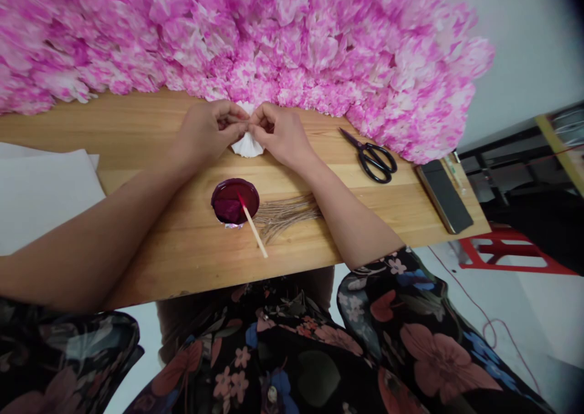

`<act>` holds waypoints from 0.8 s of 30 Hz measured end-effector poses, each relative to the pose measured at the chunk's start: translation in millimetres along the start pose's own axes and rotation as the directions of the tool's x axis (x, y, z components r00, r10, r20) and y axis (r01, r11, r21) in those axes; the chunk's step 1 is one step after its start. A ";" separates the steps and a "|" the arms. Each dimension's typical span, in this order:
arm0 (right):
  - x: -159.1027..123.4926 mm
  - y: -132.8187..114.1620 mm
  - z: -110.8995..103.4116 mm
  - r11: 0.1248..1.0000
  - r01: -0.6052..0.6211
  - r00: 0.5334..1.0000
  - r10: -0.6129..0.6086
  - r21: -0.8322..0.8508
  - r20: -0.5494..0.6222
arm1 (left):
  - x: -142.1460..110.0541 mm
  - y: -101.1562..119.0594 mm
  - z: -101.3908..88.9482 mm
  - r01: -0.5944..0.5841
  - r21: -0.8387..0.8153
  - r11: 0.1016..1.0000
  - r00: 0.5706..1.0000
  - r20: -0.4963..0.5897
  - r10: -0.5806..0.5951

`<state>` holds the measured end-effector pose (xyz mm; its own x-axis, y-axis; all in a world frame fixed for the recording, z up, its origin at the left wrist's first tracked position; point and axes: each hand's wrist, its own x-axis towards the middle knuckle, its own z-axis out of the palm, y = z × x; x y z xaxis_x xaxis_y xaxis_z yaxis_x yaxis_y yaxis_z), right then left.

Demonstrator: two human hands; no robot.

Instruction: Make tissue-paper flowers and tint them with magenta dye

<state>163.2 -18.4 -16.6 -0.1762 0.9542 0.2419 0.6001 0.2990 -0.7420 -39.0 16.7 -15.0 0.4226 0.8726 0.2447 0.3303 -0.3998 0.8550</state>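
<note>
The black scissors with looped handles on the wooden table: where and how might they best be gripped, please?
I'd probably grip the black scissors by their looped handles, coming from the near right: they lie flat with the loops on that side, and the pointed blades aim away to the far left.

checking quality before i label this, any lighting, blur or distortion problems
In the head view: light is soft, shadows on the table faint; upper right corner dark; edges apparently stretched; pink flowers slightly soft, scissors clearer; white piece pale, its fine folds hard to read.
</note>
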 end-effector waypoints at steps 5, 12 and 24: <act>4.7 8.5 3.6 0.995 -0.022 0.999 0.027 0.102 -0.042 | 2.2 -2.2 -0.5 0.016 -0.077 0.997 1.000 0.000 -0.017; 7.8 17.7 5.3 0.985 -0.026 0.997 0.037 0.169 -0.067 | 5.0 -2.8 -0.9 0.001 -0.121 0.993 0.997 -0.083 -0.011; 4.6 10.8 10.8 0.965 -0.078 0.994 0.094 0.252 -0.053 | 0.9 -5.7 4.7 -0.035 -0.057 0.998 0.997 -0.065 0.031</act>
<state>160.5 -10.6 -30.2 -0.0771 0.9760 0.2039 0.3961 0.2176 -0.8921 -36.5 18.5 -21.8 0.3767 0.8763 0.3002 0.2671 -0.4131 0.8706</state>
